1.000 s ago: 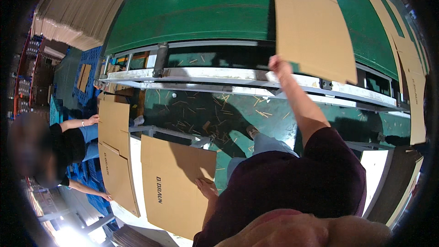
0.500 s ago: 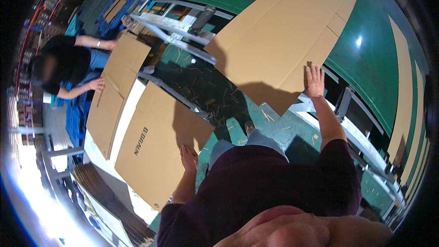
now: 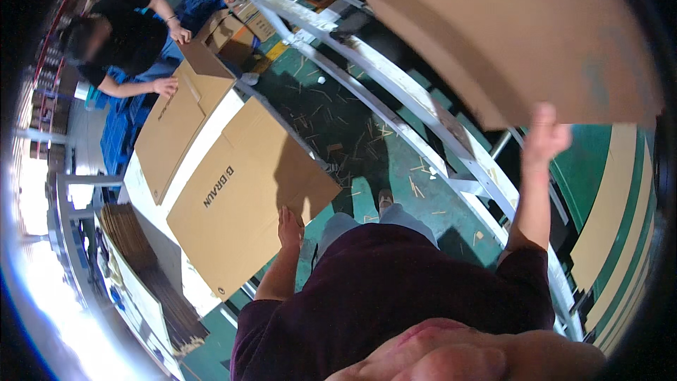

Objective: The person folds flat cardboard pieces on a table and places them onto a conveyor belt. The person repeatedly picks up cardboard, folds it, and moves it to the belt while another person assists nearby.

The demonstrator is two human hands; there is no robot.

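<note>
My left hand rests with its fingers stretched on the near edge of a flat brown cardboard sheet, which has dark print and lies on a white-topped table. A larger cardboard sheet is raised and tilted at the upper right. My right hand grips the lower edge of this sheet, thumb showing and fingers curled. Part of the large sheet runs past the top of the picture.
Across the table a co-worker handles another cardboard sheet, one flap folded up. Metal rails of a frame cross on the right. Cardboard scraps litter the green floor. Stacked cardboard stands lower left; long strips lie far right.
My right hand has gone from lying flat on the large sheet to gripping its edge. The sheet has lifted and swung up and right, baring the rails. The co-worker's sheet has a flap raised.
</note>
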